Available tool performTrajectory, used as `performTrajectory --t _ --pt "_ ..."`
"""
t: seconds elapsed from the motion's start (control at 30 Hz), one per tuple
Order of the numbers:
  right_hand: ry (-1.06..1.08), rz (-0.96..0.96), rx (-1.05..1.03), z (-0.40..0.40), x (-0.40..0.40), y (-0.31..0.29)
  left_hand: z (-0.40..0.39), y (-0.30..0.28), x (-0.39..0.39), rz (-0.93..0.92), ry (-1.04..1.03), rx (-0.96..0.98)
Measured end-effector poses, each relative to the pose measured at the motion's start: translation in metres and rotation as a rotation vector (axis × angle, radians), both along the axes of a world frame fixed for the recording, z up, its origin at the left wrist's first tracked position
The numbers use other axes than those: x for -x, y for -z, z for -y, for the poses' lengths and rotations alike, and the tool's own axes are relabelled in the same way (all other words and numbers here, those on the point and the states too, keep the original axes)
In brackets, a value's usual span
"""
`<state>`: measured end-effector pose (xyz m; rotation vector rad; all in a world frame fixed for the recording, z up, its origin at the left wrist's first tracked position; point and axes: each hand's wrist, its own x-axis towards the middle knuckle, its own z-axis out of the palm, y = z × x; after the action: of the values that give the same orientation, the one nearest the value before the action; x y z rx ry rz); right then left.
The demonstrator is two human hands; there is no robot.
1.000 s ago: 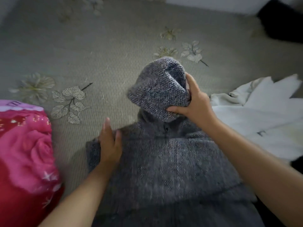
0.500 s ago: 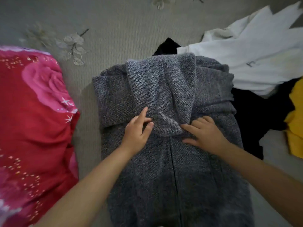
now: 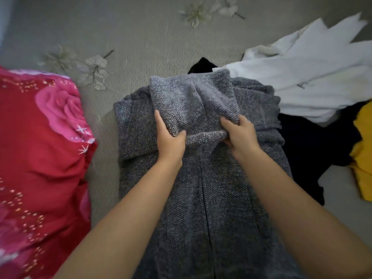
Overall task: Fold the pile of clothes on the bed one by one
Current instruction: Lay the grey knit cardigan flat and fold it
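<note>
Left hand (image 3: 171, 135): fingers and thumb are curled into the lower edge of the hood (image 3: 193, 101), which is pinched. Right hand (image 3: 239, 135): the same edge is gripped on its other side, the fingers tucked under a bunched fold. The hood is held between the two hands, both equally near.

Grey knitted hooded garment (image 3: 211, 198), one: it is laid flat on the bed (image 3: 141, 41), front seam uppermost. Its long axis runs from the near edge of the bed towards the far edge. The hood is turned back over the chest, directly beyond the hands. The next fold is judged to depend on this: the body of the garment lies nearer than the hands, the collar farther.

Unfolded items, by the right edge, counted by colour: white garment (image 3: 302, 77), one; black garment (image 3: 314, 141), one; yellow garment (image 3: 364, 154), one, partly out of view.

Red floral cloth (image 3: 40, 148), one, at the left edge.
</note>
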<state>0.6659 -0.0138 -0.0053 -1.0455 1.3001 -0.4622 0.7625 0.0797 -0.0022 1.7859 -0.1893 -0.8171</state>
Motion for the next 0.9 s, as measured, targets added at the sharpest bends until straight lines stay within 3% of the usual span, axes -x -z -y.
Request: performTrajectory --t 0.07,0.13,0.2,0.27,0.33,0.4,0.47,0.53,0.63,0.77,0.83,0.9 --pt "0.057 0.15 0.157 0.001 0.01 -0.013 -0.002 -0.003 -0.005 0.038 -0.005 0.263" --pt "0.021 0.088 0.356 -0.008 0.02 -0.013 -0.009 0.0 -0.001 0.082 0.008 0.352" --pt "-0.125 -0.126 0.442 -0.024 0.03 0.008 -0.024 0.022 0.013 0.17 0.092 0.158" --pt "-0.325 -0.406 0.439 -0.045 0.039 0.035 -0.046 0.05 0.024 0.254 0.29 -0.217" --pt "-0.56 -0.693 0.703 -0.055 0.051 0.058 -0.063 0.068 0.026 0.497 0.467 -0.591" --pt "-0.754 -0.823 1.06 -0.052 0.06 0.076 -0.068 0.079 0.018 0.889 0.549 -0.623" --pt "-0.981 -0.892 1.121 -0.049 0.065 0.084 -0.07 0.084 0.009 1.071 0.716 -0.639" --pt "-1.14 -0.951 1.0 -0.051 0.069 0.09 -0.076 0.095 0.006 0.955 0.867 -0.813" --pt "-1.244 -1.1 0.95 -0.049 0.066 0.097 -0.078 0.104 0.01 0.822 0.9 -0.966" --pt "-1.347 -1.151 0.801 -0.049 0.059 0.082 -0.075 0.101 0.011 0.772 0.9 -0.923" --pt "-1.347 -1.064 0.765 -0.053 0.072 0.074 -0.091 0.095 0.015 0.787 0.835 -0.798" --pt "-1.218 -0.899 0.839 -0.064 0.103 0.069 -0.121 0.091 0.027 0.789 0.751 -0.68"
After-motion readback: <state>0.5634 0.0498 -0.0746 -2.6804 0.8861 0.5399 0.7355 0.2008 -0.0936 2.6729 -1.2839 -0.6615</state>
